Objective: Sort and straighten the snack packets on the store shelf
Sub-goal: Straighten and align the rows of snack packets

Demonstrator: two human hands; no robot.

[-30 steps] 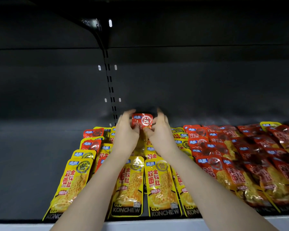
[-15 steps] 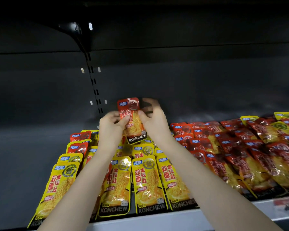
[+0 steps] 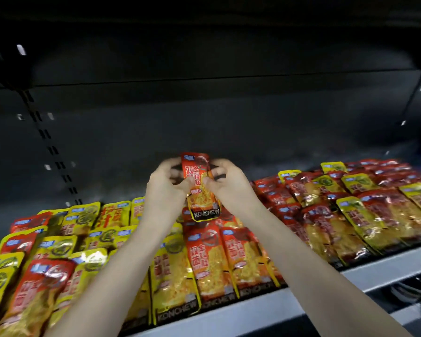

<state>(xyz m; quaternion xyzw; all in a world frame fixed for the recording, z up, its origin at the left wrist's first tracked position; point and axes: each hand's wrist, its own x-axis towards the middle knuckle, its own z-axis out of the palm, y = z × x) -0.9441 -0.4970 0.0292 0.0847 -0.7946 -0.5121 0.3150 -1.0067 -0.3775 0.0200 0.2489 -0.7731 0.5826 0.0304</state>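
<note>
Head view shows the left hand (image 3: pixel 167 184) and right hand (image 3: pixel 225 182) pinching a red snack packet (image 3: pixel 201 188) by its edges, upright above the mixed yellow packets (image 3: pixel 173 276) on the shelf (image 3: pixel 265 310), seemingly to check its colour for sorting.

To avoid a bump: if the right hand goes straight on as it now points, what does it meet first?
Probably the dark back wall; the right hand, holding the red packet, is above the lying packets. Depth is unclear.
</note>
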